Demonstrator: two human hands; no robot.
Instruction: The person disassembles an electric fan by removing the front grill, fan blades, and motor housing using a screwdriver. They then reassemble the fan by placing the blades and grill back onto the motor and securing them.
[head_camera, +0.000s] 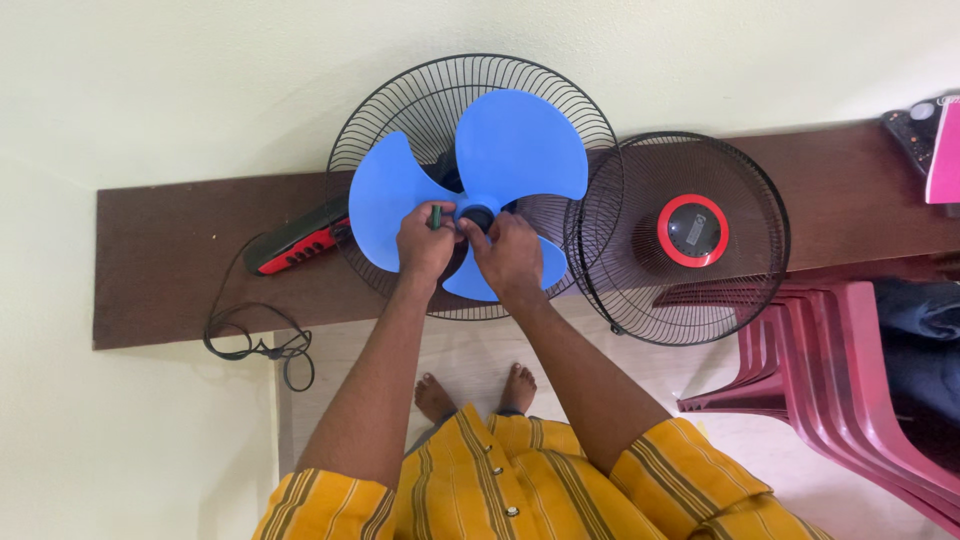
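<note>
**Both hands at the middle of the blue fan blade**

Seen from above: a blue fan blade (490, 185) with three wings, sitting in the back half of a black wire cage (470, 120) on a dark brown shelf (170, 260); left hand (425, 245) and right hand (510, 255) both up at the dark hub (478, 216) in the middle of the blade.

Looks like the step of working on the small part that holds the blade on its shaft; whether tightening or loosening, cannot tell. Left fingers curled shut around a thin green tool (436, 216), just beside the hub; right fingers bent in close, pinching at the hub, thumb touching it.

Next move likely calls for a steady blade and a firm twist at the hub; blade could spin if not held.

Hub right between the two sets of fingertips; blade wings spread out around both hands. Front cage (680, 235) with red round middle leaning just to the right; red and black box (300, 245) with a cord to the left; pink chairs (840, 370) lower right.
</note>
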